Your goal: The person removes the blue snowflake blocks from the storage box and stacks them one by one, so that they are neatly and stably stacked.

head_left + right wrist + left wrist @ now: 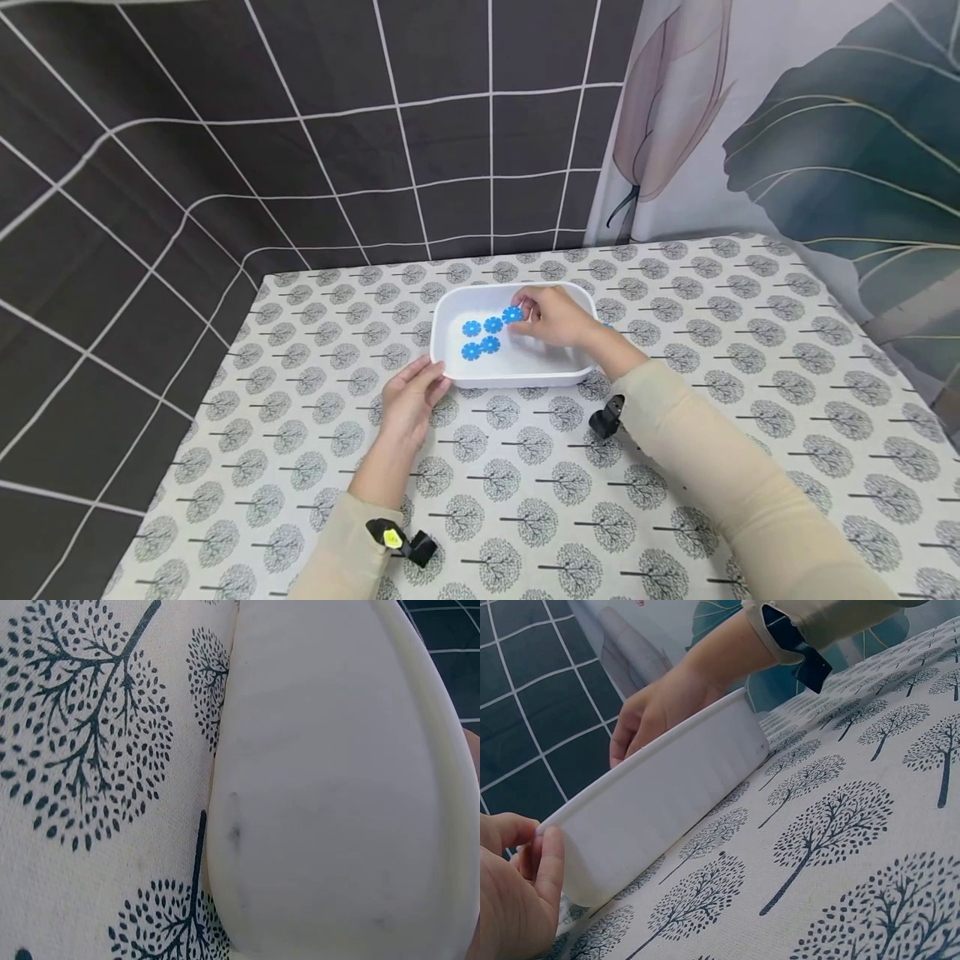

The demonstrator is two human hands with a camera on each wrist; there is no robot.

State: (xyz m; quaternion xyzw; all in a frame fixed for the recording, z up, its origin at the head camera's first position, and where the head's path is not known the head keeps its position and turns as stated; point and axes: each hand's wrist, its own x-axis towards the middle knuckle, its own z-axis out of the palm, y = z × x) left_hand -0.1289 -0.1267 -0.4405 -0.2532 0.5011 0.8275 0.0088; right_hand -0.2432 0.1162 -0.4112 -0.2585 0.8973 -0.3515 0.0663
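Note:
A white plastic tub (517,381) stands on the table, its outer wall (660,799) filling much of both wrist views. My left hand (410,402) grips the tub's front left corner, thumb and fingers at the rim. Inside the tub, my right hand (557,317) pinches a blue notched disc (512,314) between thumb and fingers. Several like it lie to the left, among them a blue disc (471,328) at the back and another blue disc (470,352) nearer the front. From the left wrist, the tub wall hides the right fingertips and the discs.
A tree-print cloth (525,517) covers the table. Behind it hangs a dark curtain with a white grid (360,158), with a leaf-patterned curtain (847,158) at the right. A small blue piece (606,326) shows just past the tub's right side, partly behind the right wrist.

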